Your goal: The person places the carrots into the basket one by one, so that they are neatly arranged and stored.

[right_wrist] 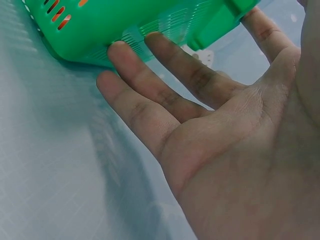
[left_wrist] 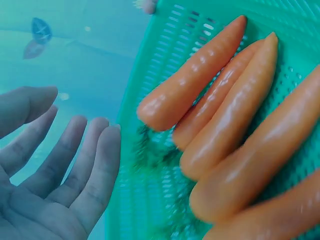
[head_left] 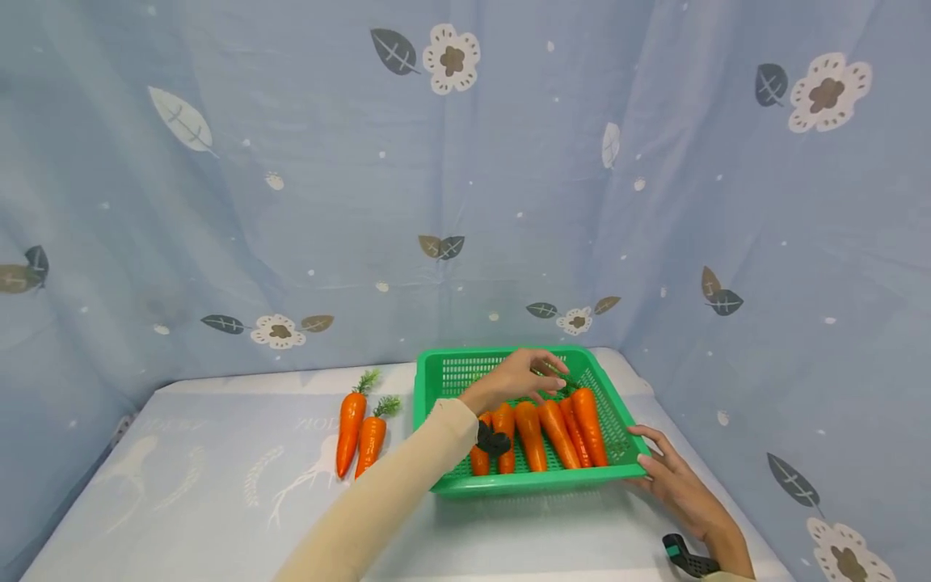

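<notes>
In the head view a green plastic basket holds several orange carrots lying side by side, leafy tops toward the back. My left hand hovers over the back of the basket, above the carrot tops. Its fingers are loosely bent and hold nothing, as the left wrist view shows the hand beside the carrots. My right hand grips the basket's front right corner. In the right wrist view, the fingertips touch the basket's underside while the thumb reaches its rim.
Two more carrots with green tops, one farther left and one nearer the basket, lie on the white patterned table cover. A blue flowered curtain hangs behind the table and along the right side.
</notes>
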`<state>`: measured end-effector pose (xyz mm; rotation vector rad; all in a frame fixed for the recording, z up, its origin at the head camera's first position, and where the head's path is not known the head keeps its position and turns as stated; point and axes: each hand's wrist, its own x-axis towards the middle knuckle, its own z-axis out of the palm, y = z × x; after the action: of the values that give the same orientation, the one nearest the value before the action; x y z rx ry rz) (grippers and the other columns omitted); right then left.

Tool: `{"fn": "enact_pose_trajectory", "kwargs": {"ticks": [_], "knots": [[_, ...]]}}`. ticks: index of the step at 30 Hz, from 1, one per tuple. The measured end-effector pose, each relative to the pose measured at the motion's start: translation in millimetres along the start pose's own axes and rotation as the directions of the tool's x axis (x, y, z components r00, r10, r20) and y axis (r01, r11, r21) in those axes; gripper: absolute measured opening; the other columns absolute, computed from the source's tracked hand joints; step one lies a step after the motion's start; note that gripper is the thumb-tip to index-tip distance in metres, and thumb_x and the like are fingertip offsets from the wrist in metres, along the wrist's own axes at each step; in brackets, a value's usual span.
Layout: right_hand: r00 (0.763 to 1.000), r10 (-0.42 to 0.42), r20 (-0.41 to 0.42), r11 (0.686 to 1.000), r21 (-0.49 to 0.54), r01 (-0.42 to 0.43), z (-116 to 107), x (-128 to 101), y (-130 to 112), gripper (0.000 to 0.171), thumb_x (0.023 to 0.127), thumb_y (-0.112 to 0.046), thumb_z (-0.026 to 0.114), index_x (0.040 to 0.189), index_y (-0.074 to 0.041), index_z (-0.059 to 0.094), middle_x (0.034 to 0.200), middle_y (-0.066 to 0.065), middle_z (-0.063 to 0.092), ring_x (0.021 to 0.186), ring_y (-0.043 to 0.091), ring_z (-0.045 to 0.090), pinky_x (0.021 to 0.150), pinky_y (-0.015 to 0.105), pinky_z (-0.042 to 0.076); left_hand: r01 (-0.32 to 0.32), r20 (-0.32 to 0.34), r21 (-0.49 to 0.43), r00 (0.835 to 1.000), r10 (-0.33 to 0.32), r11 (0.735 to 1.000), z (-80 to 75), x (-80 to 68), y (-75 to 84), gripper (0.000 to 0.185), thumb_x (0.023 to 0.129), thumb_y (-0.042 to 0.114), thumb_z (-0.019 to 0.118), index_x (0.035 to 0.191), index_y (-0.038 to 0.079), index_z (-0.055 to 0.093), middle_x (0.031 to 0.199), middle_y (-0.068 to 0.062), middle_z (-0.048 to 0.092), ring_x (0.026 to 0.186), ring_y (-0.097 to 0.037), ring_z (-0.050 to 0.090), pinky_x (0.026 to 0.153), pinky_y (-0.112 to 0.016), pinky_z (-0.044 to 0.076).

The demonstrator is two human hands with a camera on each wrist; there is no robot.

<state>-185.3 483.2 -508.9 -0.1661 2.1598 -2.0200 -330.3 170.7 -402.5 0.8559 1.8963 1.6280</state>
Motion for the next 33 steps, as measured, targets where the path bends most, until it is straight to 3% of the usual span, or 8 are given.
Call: {"fn": "enact_pose_trajectory", "kwargs": {"ticks": [3,10,14,20,25,30,33], "knots": [[1.000,-0.009,0.012,1.000,-0.004,0.009,-0.1,0.2,-0.2,0.050,0.114,-0.021,0.038,0.160,-0.019,0.020,0.156,0.026,0.023,0.127,0.020,0.058,0.103,0.046,0.052,-0.006,-0.002,0.040,1.000,0.006,0.999,-12.3,-11.5,3.7,0.022,0.100,0.016,0.071,0.121,0.014,0.070,0.116,-0.010,0.068,0.099,-0.030,0.070,0.077,-0.038,0.062],[0.999,-0.004,0.032,1.000,0.017,0.003,-0.1,0.2,-0.7,0.050,0.113,-0.021,0.038,0.159,-0.018,0.019,0.161,0.033,0.005,0.126,0.009,0.058,0.103,0.039,0.052,-0.029,-0.027,0.091,0.999,0.032,0.995,-44.1,-43.5,6.4,0.021,0.100,0.020,0.071,0.121,0.016,0.071,0.117,-0.013,0.069,0.095,-0.031,0.070,0.077,-0.042,0.062],[1.000,-0.007,0.027,1.000,0.022,0.007,2.0,0.6,-0.7,0.051,0.113,-0.021,0.038,0.159,-0.017,0.018,0.162,0.032,-0.001,0.124,0.004,0.057,0.103,0.038,0.052,-0.030,-0.060,0.121,0.997,0.038,0.992,-66.1,-62.3,-0.2,0.021,0.101,0.021,0.070,0.121,0.017,0.071,0.113,-0.010,0.069,0.096,-0.035,0.069,0.078,-0.046,0.061],[1.000,-0.015,0.015,1.000,0.023,0.015,4.5,-0.2,-0.9,0.050,0.113,-0.020,0.038,0.159,-0.016,0.019,0.162,0.031,-0.002,0.123,0.003,0.057,0.100,0.034,0.053,0.005,-0.136,0.142,0.991,0.014,0.990,-94.9,-91.0,-4.4,0.021,0.101,0.022,0.069,0.122,0.016,0.070,0.116,-0.009,0.069,0.094,-0.029,0.070,0.080,-0.046,0.061],[1.000,-0.005,0.008,1.000,0.030,0.005,5.5,-1.4,-0.7,0.050,0.113,-0.021,0.039,0.159,-0.018,0.019,0.162,0.030,-0.004,0.121,0.001,0.057,0.099,0.031,0.053,-0.003,-0.168,0.152,0.985,0.029,0.988,-115.9,-110.5,-8.5,0.023,0.101,0.022,0.069,0.124,0.014,0.069,0.116,-0.011,0.069,0.095,-0.036,0.070,0.084,-0.055,0.059],[1.000,-0.006,0.020,0.999,0.036,0.005,5.3,-0.6,-1.0,0.050,0.114,-0.021,0.038,0.159,-0.019,0.019,0.162,0.029,-0.004,0.122,0.001,0.057,0.099,0.031,0.053,0.016,-0.209,0.165,0.978,0.019,0.986,-136.3,-128.8,-19.0,0.027,0.101,0.025,0.070,0.125,0.014,0.068,0.119,-0.017,0.067,0.100,-0.042,0.067,0.082,-0.049,0.060],[1.000,-0.010,0.025,0.999,0.036,0.009,4.8,0.4,-1.5,0.049,0.114,-0.021,0.038,0.159,-0.019,0.019,0.162,0.028,-0.003,0.122,0.002,0.058,0.099,0.031,0.053,0.035,-0.232,0.165,0.973,0.004,0.986,-146.7,-139.4,-28.9,0.032,0.102,0.025,0.069,0.129,0.008,0.065,0.121,-0.020,0.066,0.100,-0.041,0.068,0.083,-0.051,0.060]]}}
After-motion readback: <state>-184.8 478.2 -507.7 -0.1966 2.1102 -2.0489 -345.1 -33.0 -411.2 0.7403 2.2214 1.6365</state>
